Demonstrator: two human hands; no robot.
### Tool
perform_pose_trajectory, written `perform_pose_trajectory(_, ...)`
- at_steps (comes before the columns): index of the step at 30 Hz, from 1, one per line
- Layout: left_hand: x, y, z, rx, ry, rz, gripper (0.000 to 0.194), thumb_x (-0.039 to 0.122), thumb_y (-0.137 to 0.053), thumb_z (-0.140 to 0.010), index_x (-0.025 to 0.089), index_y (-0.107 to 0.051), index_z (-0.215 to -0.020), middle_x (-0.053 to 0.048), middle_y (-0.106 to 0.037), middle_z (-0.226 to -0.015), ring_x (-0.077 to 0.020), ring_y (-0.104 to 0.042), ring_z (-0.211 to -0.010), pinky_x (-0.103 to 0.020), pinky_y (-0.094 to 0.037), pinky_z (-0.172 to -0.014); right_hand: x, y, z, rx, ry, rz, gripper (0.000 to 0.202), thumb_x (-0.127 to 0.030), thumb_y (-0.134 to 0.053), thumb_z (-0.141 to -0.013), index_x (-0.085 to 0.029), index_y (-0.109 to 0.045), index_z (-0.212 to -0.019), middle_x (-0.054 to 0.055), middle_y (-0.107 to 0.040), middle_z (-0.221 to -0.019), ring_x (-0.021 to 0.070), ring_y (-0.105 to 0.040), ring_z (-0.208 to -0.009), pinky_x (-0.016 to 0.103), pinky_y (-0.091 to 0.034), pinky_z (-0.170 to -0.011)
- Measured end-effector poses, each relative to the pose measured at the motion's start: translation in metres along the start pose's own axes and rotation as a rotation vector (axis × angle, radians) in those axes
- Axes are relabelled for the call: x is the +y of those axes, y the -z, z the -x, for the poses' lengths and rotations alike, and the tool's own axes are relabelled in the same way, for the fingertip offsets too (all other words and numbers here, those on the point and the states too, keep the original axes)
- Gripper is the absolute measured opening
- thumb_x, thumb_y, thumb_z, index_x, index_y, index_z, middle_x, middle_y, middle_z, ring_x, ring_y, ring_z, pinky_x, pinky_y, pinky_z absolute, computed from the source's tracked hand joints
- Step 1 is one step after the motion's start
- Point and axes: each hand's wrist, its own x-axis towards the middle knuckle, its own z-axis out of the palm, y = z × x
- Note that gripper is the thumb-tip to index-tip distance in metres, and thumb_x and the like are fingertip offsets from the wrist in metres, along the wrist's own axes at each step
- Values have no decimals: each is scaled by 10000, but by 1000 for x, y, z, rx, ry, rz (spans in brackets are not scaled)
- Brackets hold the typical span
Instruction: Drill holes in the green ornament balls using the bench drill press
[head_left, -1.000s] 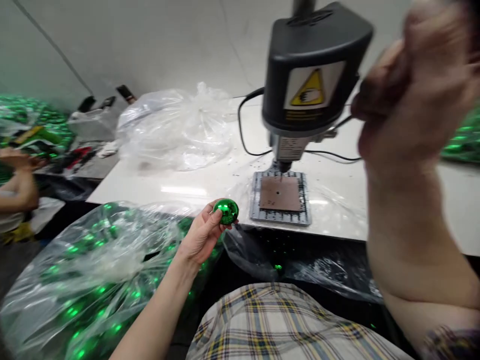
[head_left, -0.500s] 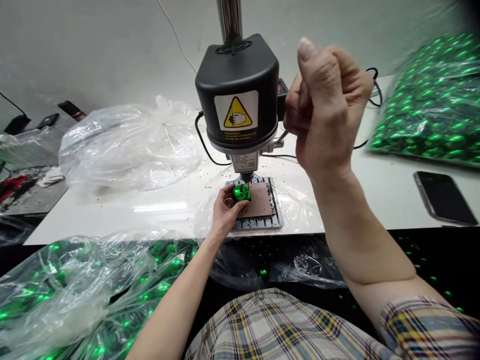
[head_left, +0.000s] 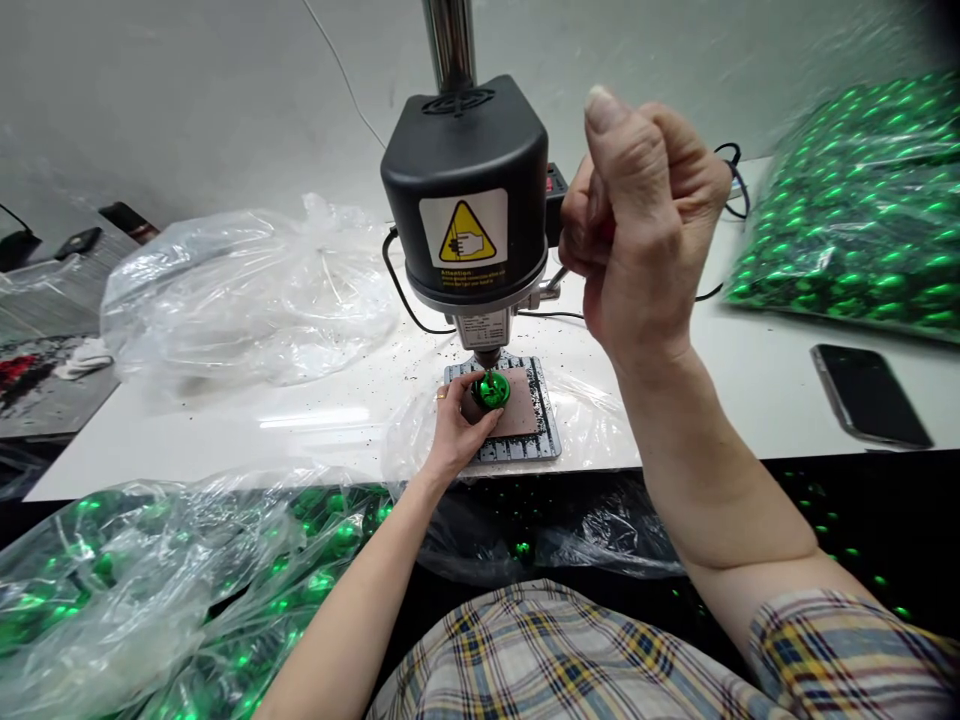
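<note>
At the bottom of the frame is the checked shirt (head_left: 555, 660), and at the lower left is a see-through bag (head_left: 112, 640) with shiny green balls inside. Just below the middle, the left hand (head_left: 456, 432) is partly closed, with its thumb and fingers pinching a green ball (head_left: 493, 393). The ball is over the brown pad (head_left: 524, 412), which lies on the metal plate (head_left: 553, 442), right under the drill nose (head_left: 487, 357). The ball looks round, so I see no long side and no front end, and I cannot tell which way any hole in it faces. In the upper right part, the right hand (head_left: 645, 220) is curled into a tight fist. The lever (head_left: 553, 285) runs into it from the big black drill (head_left: 465, 150), so it seems to be holding the end. I think this is the part where the ball is lined up under the drill or pressed by it. A pull on the lever would need the ball kept very still and the fingers kept away from the tip. Farther back, a phone (head_left: 874, 395) lies at the right, a puffy clear bag (head_left: 247, 290) at the left, and a full green bag (head_left: 862, 220) at the upper right.
</note>
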Motion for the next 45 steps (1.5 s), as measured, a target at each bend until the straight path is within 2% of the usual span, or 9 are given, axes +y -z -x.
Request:
perform_pose_trajectory(7,-2,-9,2,48,7,60,473,339,-796,-717,238,-614,-1142,-63,-606,-1132,-248,-539,-1116,-401,-409,-994,1,0,1,-2,-28,-83,472,-376,-606,-899,-180,-276,-625,-25,-303,-509,72,-259,-416,244,-195,-376)
perform_pose_trajectory(13,-8,-12,5,39,-38,122,513,316,-792,-721,234,-593,-1187,-76,-601,-1203,-264,-534,-1176,-422,-387,-1044,2,0,2,-6,-27,-36,448,-363,-542,-944,-174,-267,-645,-36,-296,-522,46,-242,-411,214,-183,-375)
perform_pose_trajectory(19,-10,-14,5,66,-20,131,519,259,-793,-703,213,-597,-1181,-84,-611,-1196,-266,-544,-1168,-426,-400,-1042,7,0,1,3,-3,-84,457,-301,-559,-936,-175,-258,-616,-48,-279,-491,37,-232,-393,222,-167,-363)
perform_pose_trajectory(24,-9,-14,5,67,-18,110,512,250,-790,-706,214,-599,-1180,-88,-612,-1197,-270,-547,-1172,-435,-401,-1046,4,2,17,38,81,-82,481,-255,-601,-899,-153,-303,-535,-25,-317,-464,58,-266,-401,255,-207,-392)
perform_pose_trajectory(29,-11,-14,5,65,-16,99,523,258,-799,-697,227,-599,-1179,-79,-612,-1200,-271,-553,-1168,-440,-407,-1043,-2,5,40,48,87,-13,506,-238,-586,-901,-136,-307,-492,-12,-281,-440,71,-297,-398,280,-191,-429)
perform_pose_trajectory(35,-9,-13,5,66,-6,82,533,248,-804,-694,226,-595,-1184,-79,-614,-1187,-273,-551,-1160,-441,-410,-1037,10,8,55,48,232,-14,531,-199,-566,-897,-105,-234,-494,-21,-198,-465,30,-274,-414,235,-182,-454)
perform_pose_trajectory(45,-4,-13,4,62,2,93,523,259,-810,-683,207,-602,-1160,-82,-627,-1155,-276,-549,-1155,-441,-407,-1030,31,17,69,2,435,-39,457,-52,-553,-804,-111,-189,-534,-26,-236,-489,27,-233,-445,233,-175,-466)
